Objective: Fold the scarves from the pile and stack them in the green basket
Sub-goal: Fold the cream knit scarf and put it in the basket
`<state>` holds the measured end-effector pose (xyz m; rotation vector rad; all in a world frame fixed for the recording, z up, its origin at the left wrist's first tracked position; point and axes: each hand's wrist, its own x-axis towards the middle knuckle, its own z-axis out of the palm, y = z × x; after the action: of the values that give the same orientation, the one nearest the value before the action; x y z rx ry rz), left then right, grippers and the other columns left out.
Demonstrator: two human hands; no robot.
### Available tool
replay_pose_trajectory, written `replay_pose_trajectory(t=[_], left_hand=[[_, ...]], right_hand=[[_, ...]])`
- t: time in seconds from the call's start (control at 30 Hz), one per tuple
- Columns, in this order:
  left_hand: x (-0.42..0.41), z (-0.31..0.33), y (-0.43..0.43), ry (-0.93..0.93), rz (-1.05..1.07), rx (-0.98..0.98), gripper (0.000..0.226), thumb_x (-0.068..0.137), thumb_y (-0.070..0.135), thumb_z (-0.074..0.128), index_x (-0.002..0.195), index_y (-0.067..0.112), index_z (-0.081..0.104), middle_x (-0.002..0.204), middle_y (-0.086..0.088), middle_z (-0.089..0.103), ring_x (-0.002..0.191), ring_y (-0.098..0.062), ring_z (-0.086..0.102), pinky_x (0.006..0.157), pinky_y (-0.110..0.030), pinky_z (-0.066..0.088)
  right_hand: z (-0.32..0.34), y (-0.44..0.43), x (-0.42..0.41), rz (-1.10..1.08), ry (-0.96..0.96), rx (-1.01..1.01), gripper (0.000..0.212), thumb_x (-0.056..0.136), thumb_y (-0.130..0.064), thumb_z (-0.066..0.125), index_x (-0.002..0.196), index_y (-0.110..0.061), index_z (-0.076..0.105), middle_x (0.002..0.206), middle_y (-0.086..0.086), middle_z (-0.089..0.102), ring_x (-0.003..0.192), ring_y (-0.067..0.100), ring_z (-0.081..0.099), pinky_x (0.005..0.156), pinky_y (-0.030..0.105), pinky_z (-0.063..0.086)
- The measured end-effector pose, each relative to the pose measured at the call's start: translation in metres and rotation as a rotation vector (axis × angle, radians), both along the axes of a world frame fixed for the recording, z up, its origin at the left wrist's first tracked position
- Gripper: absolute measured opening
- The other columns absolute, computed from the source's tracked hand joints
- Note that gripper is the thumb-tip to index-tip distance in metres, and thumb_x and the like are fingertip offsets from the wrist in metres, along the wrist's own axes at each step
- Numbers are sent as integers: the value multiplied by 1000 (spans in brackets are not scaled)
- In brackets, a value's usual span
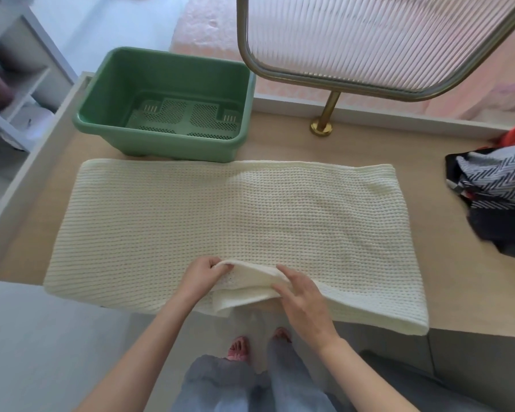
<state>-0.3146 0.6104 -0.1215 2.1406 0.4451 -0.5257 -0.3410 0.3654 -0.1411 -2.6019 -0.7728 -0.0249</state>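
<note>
Cream waffle-knit scarf (220,218) lies spread flat across a pale wooden table (422,242), filling most of its middle, with its near edge hanging slightly over the table's 6 o'clock side. At 11 o'clock from the scarf, just beside its far edge, stands a green rectangular plastic basket (161,151) with a perforated floor and nothing in it. At 3 o'clock, apart from the scarf, sits a rumpled pile of black-and-white herringbone and red scarves (494,185). A ribbed glass panel in a brass frame (369,34) rises on a brass post (329,111) at 1 o'clock. A white shelf unit (15,84) stands off the table at 10 o'clock, and pink slippers (238,349) show on the floor at 6 o'clock.

Both bare forearms reach in from 6 o'clock. The left hand (201,276) pinches the scarf's near edge, fingers curled tight over a raised fold. The right hand (301,301), close beside it at 3 o'clock, lies on the same lifted flap, fingers bent and narrowly spread, gripping the fabric.

The scarf's long axis runs from 9 o'clock to 3 o'clock, its knit ribs parallel to that line, and its short ends face those two directions. Only the part between the hands is lifted off the table.
</note>
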Motion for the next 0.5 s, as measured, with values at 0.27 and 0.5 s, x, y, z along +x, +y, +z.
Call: replay_pose_trajectory(t=[0.27,0.5], left_hand=[[-25,11,8,-133,-105,-262,46,85,42,66,129,34,55,134,24,48,122,10,42,101,-15,31],[-25,-43,25,-180,-256,312,58,105,33,24,151,23,-9,156,10,-22,141,-5,-28,113,-25,-21]], right_hand=[[3,-31,-16,-106,-100,29,14,89,-22,53,82,-17,63,144,4,43,139,26,32,111,48,28],[8,-37,-20,-137,-91,18,6,83,-16,68,79,-16,64,144,2,43,134,27,38,102,49,41]])
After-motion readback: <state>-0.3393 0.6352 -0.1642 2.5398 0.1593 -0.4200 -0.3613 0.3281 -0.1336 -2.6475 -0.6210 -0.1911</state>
